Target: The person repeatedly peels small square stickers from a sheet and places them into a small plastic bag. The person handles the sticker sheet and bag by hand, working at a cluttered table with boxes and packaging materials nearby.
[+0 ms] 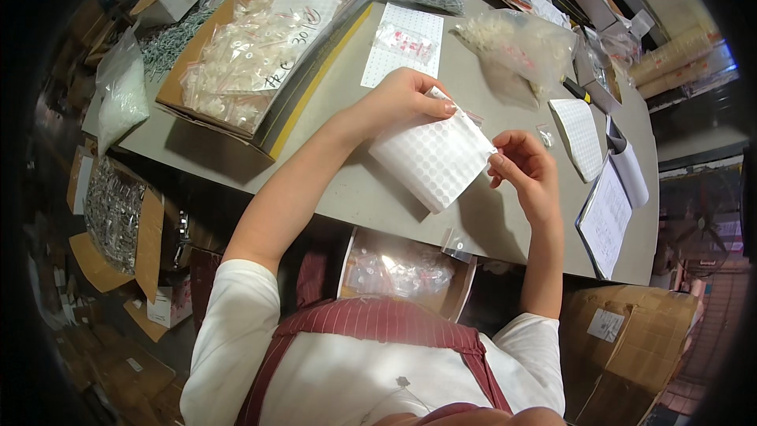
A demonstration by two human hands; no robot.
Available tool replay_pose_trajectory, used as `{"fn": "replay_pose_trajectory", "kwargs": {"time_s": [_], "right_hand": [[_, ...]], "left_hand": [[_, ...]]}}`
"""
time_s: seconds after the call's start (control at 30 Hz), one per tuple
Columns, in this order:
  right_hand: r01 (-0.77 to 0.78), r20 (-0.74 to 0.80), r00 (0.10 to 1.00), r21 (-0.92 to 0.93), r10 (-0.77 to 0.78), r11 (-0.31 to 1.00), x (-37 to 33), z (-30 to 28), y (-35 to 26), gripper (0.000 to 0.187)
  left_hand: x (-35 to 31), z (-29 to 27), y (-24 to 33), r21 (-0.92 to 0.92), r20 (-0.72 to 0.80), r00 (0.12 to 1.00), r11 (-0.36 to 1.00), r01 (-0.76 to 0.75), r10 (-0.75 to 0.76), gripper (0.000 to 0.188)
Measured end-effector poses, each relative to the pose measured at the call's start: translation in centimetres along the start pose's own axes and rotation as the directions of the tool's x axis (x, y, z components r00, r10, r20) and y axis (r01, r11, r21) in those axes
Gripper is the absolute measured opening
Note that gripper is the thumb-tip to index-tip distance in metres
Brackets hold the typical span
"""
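A white sheet of round stickers is held up over the grey table, tilted and curled along its upper edge. My left hand grips that edge, thumb on the front face. My right hand pinches at the sheet's right corner with thumb and index finger. Whether a single sticker is between those fingertips is too small to tell. Just past the right hand lies a tiny clear bag. Farther back, another dotted sheet lies flat with a red-marked plastic bag on it.
A big cardboard box of small bagged parts occupies the table's left. To the right are a filled plastic bag, a further dotted sheet and a clipboard with papers. A box of clear bags sits below the near edge.
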State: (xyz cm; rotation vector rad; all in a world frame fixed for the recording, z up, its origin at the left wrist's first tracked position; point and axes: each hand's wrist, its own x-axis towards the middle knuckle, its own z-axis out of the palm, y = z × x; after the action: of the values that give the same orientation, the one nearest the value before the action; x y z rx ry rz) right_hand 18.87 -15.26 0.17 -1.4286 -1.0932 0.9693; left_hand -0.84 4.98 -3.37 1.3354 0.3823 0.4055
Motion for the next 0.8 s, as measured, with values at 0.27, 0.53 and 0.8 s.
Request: {"fn": "replay_pose_trajectory", "kwargs": {"time_s": [0.27, 0.53, 0.8], "right_hand": [[0.022, 0.012, 1.0, 0.008, -0.022, 1.0, -0.4, 0.2, 0.2, 0.011], [0.034, -0.03, 0.999, 0.026, -0.033, 0.999, 0.0, 0.1, 0.5, 0.018], [0.223, 0.078, 0.974, -0.45, -0.211, 0.865, 2.1, 1.4, 0.6, 0.021]], "left_hand": [[-0.3, 0.3, 0.1, -0.004, 0.007, 1.0, 1.0, 0.005, -0.005, 0.026], [-0.2, 0.3, 0.2, 0.068, -0.025, 1.0, 0.998, -0.016, 0.018, 0.026], [-0.7, 1.3, 0.0, 0.332, 0.001, 0.994, 0.937, -0.106, 0.112, 0.023]]}}
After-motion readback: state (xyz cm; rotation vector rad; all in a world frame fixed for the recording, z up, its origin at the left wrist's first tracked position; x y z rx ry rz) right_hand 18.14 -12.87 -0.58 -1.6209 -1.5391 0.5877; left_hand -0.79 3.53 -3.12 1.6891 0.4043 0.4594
